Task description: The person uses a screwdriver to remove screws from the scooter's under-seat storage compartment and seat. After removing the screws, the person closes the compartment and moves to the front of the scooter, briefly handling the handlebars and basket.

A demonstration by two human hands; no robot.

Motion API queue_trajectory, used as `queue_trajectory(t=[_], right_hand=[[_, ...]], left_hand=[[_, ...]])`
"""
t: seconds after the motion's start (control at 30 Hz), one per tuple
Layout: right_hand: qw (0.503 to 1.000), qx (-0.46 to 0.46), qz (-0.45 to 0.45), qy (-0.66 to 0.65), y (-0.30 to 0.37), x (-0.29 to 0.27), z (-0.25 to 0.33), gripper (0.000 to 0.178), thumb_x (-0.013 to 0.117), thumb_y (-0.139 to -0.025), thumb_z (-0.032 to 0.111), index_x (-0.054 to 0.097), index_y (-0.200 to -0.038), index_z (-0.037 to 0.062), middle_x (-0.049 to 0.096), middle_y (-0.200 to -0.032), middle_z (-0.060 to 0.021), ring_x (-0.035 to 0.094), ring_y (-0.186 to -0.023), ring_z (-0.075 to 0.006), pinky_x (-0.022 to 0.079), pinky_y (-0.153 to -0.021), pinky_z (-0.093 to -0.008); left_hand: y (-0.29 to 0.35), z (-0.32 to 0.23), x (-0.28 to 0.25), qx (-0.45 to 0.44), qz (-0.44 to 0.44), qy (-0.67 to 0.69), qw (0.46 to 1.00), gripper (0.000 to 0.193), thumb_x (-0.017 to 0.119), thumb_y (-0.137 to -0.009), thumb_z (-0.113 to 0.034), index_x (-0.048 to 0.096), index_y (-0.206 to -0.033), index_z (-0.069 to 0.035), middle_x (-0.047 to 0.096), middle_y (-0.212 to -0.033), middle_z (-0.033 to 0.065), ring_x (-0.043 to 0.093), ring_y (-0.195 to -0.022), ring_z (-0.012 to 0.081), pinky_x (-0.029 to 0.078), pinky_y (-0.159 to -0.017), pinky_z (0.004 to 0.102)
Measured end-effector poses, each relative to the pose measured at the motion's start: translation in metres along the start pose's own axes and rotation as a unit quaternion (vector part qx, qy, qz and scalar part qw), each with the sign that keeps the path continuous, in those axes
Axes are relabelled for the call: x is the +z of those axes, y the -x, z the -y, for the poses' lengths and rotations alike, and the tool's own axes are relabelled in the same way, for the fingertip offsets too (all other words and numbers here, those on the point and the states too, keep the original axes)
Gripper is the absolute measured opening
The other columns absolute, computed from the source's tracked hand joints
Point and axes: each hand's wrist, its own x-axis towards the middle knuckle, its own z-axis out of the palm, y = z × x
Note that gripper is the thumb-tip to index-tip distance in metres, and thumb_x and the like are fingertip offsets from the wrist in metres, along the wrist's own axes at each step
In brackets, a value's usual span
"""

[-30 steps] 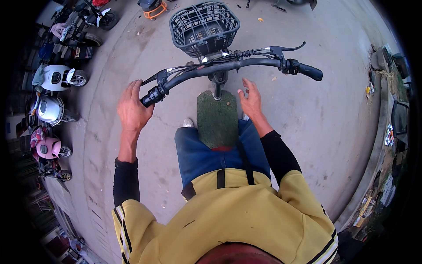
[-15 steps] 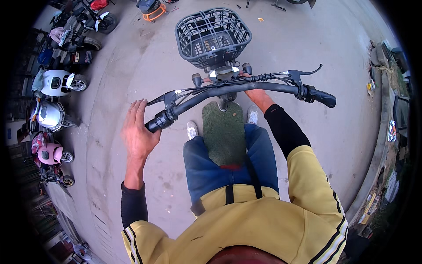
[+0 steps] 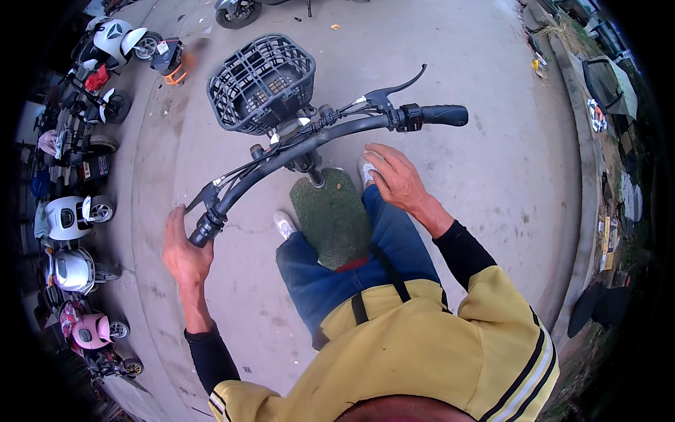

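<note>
I straddle a scooter with a dark curved handlebar [image 3: 309, 143]. My left hand [image 3: 188, 250] is closed round the left handlebar grip, which it mostly hides; its fingers reach toward the left brake lever [image 3: 200, 199]. My right hand [image 3: 401, 179] hangs empty below the bar's right half, its fingers stretched out and apart from the bar. Up to its right, the black right grip [image 3: 444, 115] is uncovered, with a brake lever [image 3: 404, 86] ahead of it. A black wire-like basket [image 3: 261, 83] sits in front of the bar.
A green mat [image 3: 329, 218] covers the footboard between my legs. Parked scooters, one white [image 3: 67, 218] and one pink [image 3: 91, 330], line the left side. Another scooter's wheel [image 3: 238, 14] stands ahead. A curb [image 3: 573, 126] with litter beyond it runs along the right.
The handlebar and basket have swung left. My right hand has come back from behind the bar's centre into open view. My left hand has stayed at the left grip, moving slightly left.
</note>
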Motion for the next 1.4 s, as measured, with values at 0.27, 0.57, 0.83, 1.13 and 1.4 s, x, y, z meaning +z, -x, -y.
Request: queue_trajectory(t=[0.27,0.57,0.83,1.13,1.4], right_hand=[[0.978,0.066,0.073,0.182,-0.059,-0.179,0.007,0.048,0.081,-0.079,0.009,0.067,-0.125,0.0085,0.068,-0.117,-0.0114,0.065,-0.112,-0.0325,0.055,-0.092,-0.0455],[0.913,0.109,0.380,0.105,-0.139,-0.209,0.005,0.027,0.086,-0.078,0.028,0.075,-0.089,0.0062,0.075,-0.080,-0.0156,0.072,-0.081,-0.0380,0.057,-0.074,-0.0470],[0.955,0.069,0.230,0.175,-0.065,-0.199,0.006,0.021,0.080,-0.077,0.014,0.070,-0.094,0.0099,0.072,-0.077,-0.0117,0.070,-0.074,-0.0362,0.054,-0.065,-0.0470],[0.971,0.109,0.106,0.185,-0.028,-0.178,-0.015,0.038,0.082,-0.073,0.007,0.066,-0.107,0.0123,0.071,-0.086,-0.0088,0.071,-0.077,-0.0323,0.054,-0.063,-0.0443],[0.945,0.294,0.054,0.136,-0.026,-0.168,-0.078,0.037,0.082,-0.078,0.012,0.067,-0.111,0.0110,0.075,-0.093,-0.0134,0.072,-0.080,-0.0384,0.057,-0.067,-0.0479]], left_hand=[[0.006,-0.001,-0.044,0.016,0.051,-0.035,0.998,0.078,0.083,-0.074,-0.010,0.053,-0.146,-0.004,0.059,-0.143,0.0223,0.052,-0.139,0.0402,0.041,-0.119,0.0484],[0.023,-0.009,-0.074,0.004,-0.014,-0.065,0.998,0.036,0.083,-0.072,-0.016,0.066,-0.103,-0.008,0.065,-0.090,0.0102,0.066,-0.084,0.0327,0.054,-0.069,0.0477],[0.023,-0.030,-0.061,0.083,-0.112,-0.138,0.981,0.052,0.075,-0.068,-0.001,0.065,-0.118,-0.010,0.067,-0.108,0.0063,0.065,-0.100,0.0285,0.056,-0.074,0.0397],[-0.052,-0.039,-0.043,0.094,-0.073,-0.096,0.988,0.049,0.071,-0.078,0.002,0.065,-0.124,-0.013,0.069,-0.109,0.0035,0.070,-0.075,0.0311,0.055,-0.061,0.0428],[-0.296,-0.132,-0.019,0.199,-0.054,-0.136,0.969,0.063,0.075,-0.073,-0.003,0.059,-0.132,-0.016,0.067,-0.098,0.0067,0.072,-0.086,0.0291,0.057,-0.070,0.0433]])
